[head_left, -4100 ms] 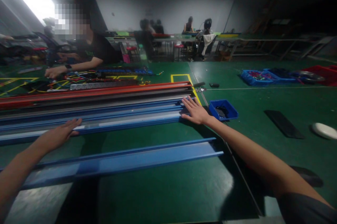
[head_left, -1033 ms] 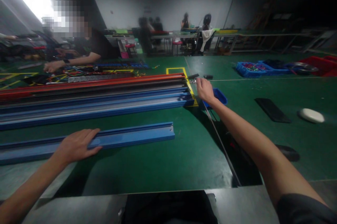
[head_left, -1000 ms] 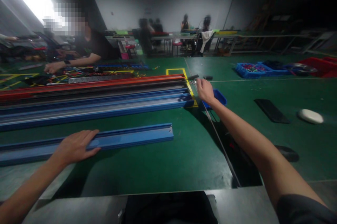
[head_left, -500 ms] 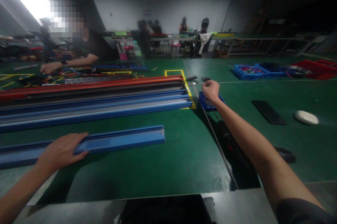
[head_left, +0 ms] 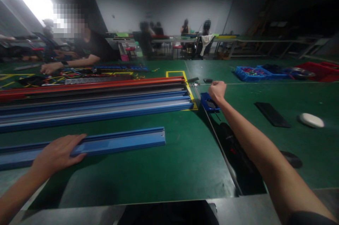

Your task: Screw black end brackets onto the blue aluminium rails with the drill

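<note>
A long blue metal channel lies across the green table in front of me. My left hand rests flat on it near its left part, fingers stretched out. My right hand is closed in a fist above a small blue bin at the table's seam; what it holds, if anything, is hidden. Behind the single channel lies a stack of long blue, grey and red channels.
A person works at wires across the table on the left. On the right lie a black strip, a white oval object, blue trays and a red tray. A dark gap splits the tables.
My right hand has drawn back from the small parts beyond the bin and closed into a fist over the bin. The blue channel has slid a little left under my left hand.
</note>
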`<action>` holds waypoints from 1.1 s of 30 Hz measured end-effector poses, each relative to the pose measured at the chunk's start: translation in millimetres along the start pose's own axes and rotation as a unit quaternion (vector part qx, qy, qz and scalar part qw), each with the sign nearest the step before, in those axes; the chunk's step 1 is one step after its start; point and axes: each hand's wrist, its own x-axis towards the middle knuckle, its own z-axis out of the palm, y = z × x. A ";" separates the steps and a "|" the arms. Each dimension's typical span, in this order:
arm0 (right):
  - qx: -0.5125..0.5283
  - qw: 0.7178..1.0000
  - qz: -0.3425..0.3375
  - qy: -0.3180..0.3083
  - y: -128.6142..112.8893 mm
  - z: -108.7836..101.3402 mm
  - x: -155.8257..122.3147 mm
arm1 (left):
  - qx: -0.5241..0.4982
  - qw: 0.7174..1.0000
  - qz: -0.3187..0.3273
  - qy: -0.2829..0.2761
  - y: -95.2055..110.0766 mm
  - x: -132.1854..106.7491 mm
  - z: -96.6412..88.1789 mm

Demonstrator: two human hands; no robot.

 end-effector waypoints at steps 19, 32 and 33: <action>-0.044 0.650 -0.589 -0.479 -156.6 -66.9 -185.1 | -0.224 0.963 0.121 0.089 206.3 112.2 -124.5; -0.118 0.680 -0.575 -0.440 -117.1 -73.3 -206.2 | -0.433 0.891 0.132 0.034 281.6 160.3 -115.5; -0.122 0.682 -0.582 -0.425 -115.2 -72.5 -205.0 | -0.403 0.902 0.143 0.054 281.3 164.1 -115.7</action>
